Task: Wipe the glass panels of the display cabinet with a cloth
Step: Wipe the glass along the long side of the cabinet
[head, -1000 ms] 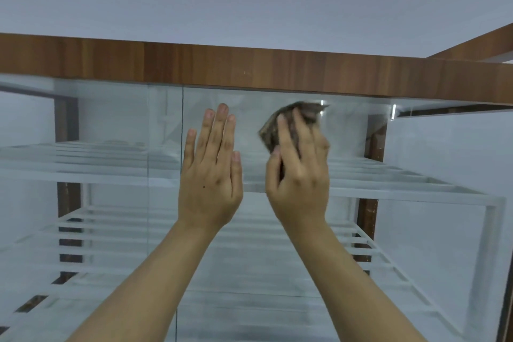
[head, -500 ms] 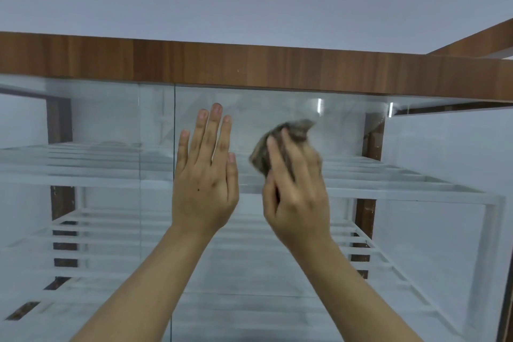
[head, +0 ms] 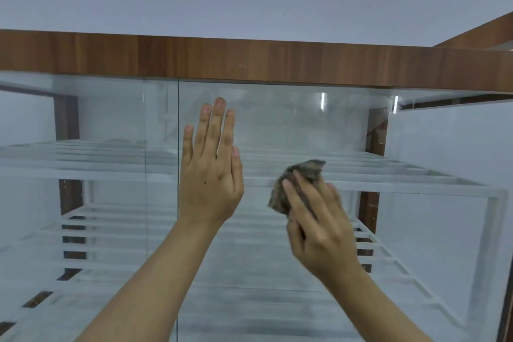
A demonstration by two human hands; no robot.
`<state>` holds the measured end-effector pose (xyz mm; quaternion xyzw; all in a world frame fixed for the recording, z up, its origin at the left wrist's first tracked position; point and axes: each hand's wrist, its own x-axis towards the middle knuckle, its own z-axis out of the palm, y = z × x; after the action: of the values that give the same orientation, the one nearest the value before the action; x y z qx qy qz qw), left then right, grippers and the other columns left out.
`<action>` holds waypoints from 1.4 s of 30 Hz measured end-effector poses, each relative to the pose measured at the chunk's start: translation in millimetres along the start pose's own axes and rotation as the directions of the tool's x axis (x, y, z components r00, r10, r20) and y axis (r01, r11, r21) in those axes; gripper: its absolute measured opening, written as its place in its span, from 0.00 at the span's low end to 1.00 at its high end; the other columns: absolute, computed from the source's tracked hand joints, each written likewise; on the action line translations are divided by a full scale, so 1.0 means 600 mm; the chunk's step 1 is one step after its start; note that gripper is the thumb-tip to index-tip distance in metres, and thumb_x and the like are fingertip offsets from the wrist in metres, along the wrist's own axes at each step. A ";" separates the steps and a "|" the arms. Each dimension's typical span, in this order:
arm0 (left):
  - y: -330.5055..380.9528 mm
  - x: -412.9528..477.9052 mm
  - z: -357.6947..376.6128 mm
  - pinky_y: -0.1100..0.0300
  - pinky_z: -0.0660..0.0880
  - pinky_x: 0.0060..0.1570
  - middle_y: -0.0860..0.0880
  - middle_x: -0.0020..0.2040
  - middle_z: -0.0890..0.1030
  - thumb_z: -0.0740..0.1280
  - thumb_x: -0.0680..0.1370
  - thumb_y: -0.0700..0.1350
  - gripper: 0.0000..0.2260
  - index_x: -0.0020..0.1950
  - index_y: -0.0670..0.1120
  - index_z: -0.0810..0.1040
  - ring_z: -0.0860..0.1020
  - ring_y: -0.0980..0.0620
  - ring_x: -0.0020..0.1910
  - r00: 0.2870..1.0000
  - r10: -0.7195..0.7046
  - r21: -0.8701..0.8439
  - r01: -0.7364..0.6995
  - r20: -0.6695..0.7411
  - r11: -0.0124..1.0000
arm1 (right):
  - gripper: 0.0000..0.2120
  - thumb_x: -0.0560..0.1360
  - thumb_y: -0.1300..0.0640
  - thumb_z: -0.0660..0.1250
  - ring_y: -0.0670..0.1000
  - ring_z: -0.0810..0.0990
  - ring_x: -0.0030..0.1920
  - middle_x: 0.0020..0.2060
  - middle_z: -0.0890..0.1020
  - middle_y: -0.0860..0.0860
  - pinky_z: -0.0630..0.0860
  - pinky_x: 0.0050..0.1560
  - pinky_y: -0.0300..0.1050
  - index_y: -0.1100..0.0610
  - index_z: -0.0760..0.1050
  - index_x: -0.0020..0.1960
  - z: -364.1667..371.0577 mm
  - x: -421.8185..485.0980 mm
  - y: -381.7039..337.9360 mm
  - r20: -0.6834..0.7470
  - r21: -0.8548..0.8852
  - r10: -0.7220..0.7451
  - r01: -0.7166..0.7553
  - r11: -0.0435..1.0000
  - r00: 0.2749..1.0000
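Note:
The display cabinet has a wooden top board (head: 249,61) and clear glass panels in front. My left hand (head: 211,172) lies flat with straight fingers against the right glass panel (head: 291,125), just right of the panel's vertical edge. My right hand (head: 319,228) holds a crumpled grey-brown cloth (head: 297,183) and presses it on the same panel, lower and to the right of the left hand. The cloth sticks out above and left of the fingers.
A second glass panel (head: 111,125) overlaps at the left. White slatted shelves (head: 388,186) sit inside on two levels. Dark wooden posts (head: 68,119) stand at the back. A white wall rises above the cabinet.
My right hand has slid the cloth down the glass and slightly right, from near the top board to the upper shelf's level. The left hand has stayed flat on the panel.

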<state>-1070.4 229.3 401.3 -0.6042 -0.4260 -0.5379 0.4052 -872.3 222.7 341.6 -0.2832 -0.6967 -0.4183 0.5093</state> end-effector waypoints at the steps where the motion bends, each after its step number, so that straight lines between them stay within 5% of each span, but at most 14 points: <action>1: 0.002 0.000 0.000 0.42 0.50 0.80 0.44 0.83 0.53 0.50 0.85 0.43 0.25 0.82 0.40 0.54 0.50 0.46 0.82 1.000 -0.006 0.007 0.006 0.003 1.000 | 0.19 0.81 0.61 0.59 0.62 0.69 0.74 0.71 0.73 0.62 0.71 0.66 0.66 0.64 0.73 0.71 -0.005 0.010 0.016 -0.045 0.001 0.046 -0.046 0.999 0.998; 6: 0.001 -0.001 0.001 0.44 0.49 0.80 0.44 0.83 0.53 0.51 0.85 0.43 0.25 0.82 0.41 0.54 0.50 0.46 0.82 1.000 -0.013 0.001 0.013 0.011 1.000 | 0.20 0.81 0.62 0.57 0.64 0.67 0.73 0.70 0.73 0.63 0.68 0.70 0.65 0.65 0.72 0.72 0.011 0.166 0.029 -0.295 0.086 0.448 -0.443 0.892 0.844; 9: -0.002 0.000 -0.001 0.44 0.49 0.80 0.44 0.83 0.54 0.50 0.85 0.43 0.25 0.82 0.41 0.55 0.50 0.46 0.82 1.000 -0.008 0.007 0.008 0.003 1.000 | 0.21 0.81 0.63 0.60 0.63 0.65 0.75 0.73 0.71 0.63 0.68 0.70 0.64 0.65 0.69 0.73 0.019 0.115 0.001 -0.108 0.062 0.168 -0.163 0.985 0.980; 12: 0.001 0.001 0.000 0.43 0.50 0.80 0.43 0.82 0.55 0.50 0.84 0.43 0.25 0.82 0.41 0.55 0.51 0.45 0.82 1.000 -0.003 0.016 0.003 0.007 1.000 | 0.22 0.79 0.63 0.63 0.61 0.67 0.75 0.73 0.71 0.60 0.70 0.69 0.64 0.63 0.71 0.73 -0.020 0.011 0.041 0.064 -0.003 -0.083 0.083 0.997 0.994; 15: 0.003 0.000 0.000 0.40 0.52 0.79 0.42 0.82 0.56 0.51 0.84 0.45 0.25 0.81 0.39 0.56 0.52 0.43 0.82 1.000 -0.009 0.057 0.009 0.001 0.998 | 0.20 0.80 0.65 0.61 0.63 0.68 0.73 0.71 0.73 0.62 0.71 0.67 0.65 0.66 0.72 0.71 -0.053 0.015 0.104 -0.101 -0.014 0.153 -0.156 0.988 0.983; 19: 0.025 0.002 -0.001 0.38 0.53 0.78 0.41 0.82 0.57 0.54 0.83 0.48 0.27 0.80 0.38 0.58 0.53 0.42 0.82 0.999 -0.049 0.056 0.049 -0.008 0.997 | 0.21 0.81 0.62 0.57 0.63 0.65 0.74 0.72 0.72 0.62 0.66 0.73 0.64 0.64 0.71 0.73 -0.032 0.128 0.099 -0.264 0.075 0.423 -0.418 0.905 0.867; 25: 0.103 0.017 0.014 0.41 0.55 0.78 0.44 0.81 0.61 0.54 0.83 0.43 0.24 0.80 0.41 0.61 0.57 0.43 0.81 0.998 -0.012 -0.033 0.010 -0.066 0.999 | 0.23 0.79 0.63 0.63 0.60 0.64 0.77 0.74 0.70 0.60 0.63 0.76 0.61 0.62 0.69 0.74 -0.026 0.005 0.057 -0.013 -0.018 0.068 -0.068 0.998 0.998; 28: 0.126 0.007 0.032 0.40 0.49 0.79 0.45 0.82 0.55 0.51 0.85 0.46 0.24 0.82 0.44 0.57 0.50 0.42 0.82 1.000 0.013 -0.012 -0.013 0.020 1.000 | 0.22 0.80 0.63 0.62 0.61 0.68 0.75 0.73 0.71 0.60 0.66 0.73 0.63 0.62 0.71 0.73 -0.072 -0.041 0.126 -0.084 -0.085 0.166 -0.173 0.981 0.983; 32: 0.130 0.001 0.041 0.41 0.46 0.80 0.44 0.83 0.53 0.50 0.85 0.46 0.25 0.82 0.45 0.55 0.48 0.42 0.82 0.999 -0.007 0.024 0.006 0.036 1.000 | 0.20 0.81 0.63 0.58 0.64 0.68 0.74 0.72 0.72 0.62 0.64 0.73 0.65 0.64 0.71 0.72 -0.069 0.084 0.164 -0.310 0.034 0.466 -0.480 0.877 0.829; 34: 0.127 0.001 0.039 0.41 0.46 0.80 0.45 0.83 0.53 0.50 0.85 0.47 0.25 0.82 0.45 0.55 0.48 0.42 0.82 0.999 -0.001 0.019 0.001 0.041 1.000 | 0.21 0.81 0.62 0.58 0.63 0.66 0.75 0.73 0.71 0.62 0.64 0.75 0.64 0.64 0.71 0.73 -0.050 0.116 0.134 -0.287 0.073 0.441 -0.440 0.895 0.850; 38: 0.124 0.001 0.036 0.42 0.46 0.80 0.45 0.83 0.53 0.50 0.85 0.47 0.25 0.82 0.45 0.56 0.48 0.43 0.82 0.999 0.003 0.015 -0.003 0.047 1.000 | 0.21 0.81 0.61 0.60 0.61 0.65 0.77 0.74 0.70 0.61 0.66 0.73 0.63 0.63 0.69 0.74 -0.048 -0.016 0.099 -0.038 -0.005 0.113 -0.113 0.994 0.993; 42: 0.133 -0.002 0.042 0.41 0.46 0.80 0.44 0.83 0.53 0.49 0.85 0.47 0.25 0.82 0.45 0.55 0.48 0.42 0.82 0.999 -0.022 0.045 0.021 0.036 0.999 | 0.19 0.82 0.62 0.58 0.62 0.69 0.73 0.71 0.72 0.62 0.72 0.66 0.66 0.66 0.72 0.71 -0.078 -0.057 0.148 -0.125 -0.036 0.195 -0.201 0.979 0.973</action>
<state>-987.1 228.6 395.4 -0.6003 -0.4516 -0.5214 0.4048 -766.4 226.7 341.7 -0.3377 -0.6225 -0.3987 0.5827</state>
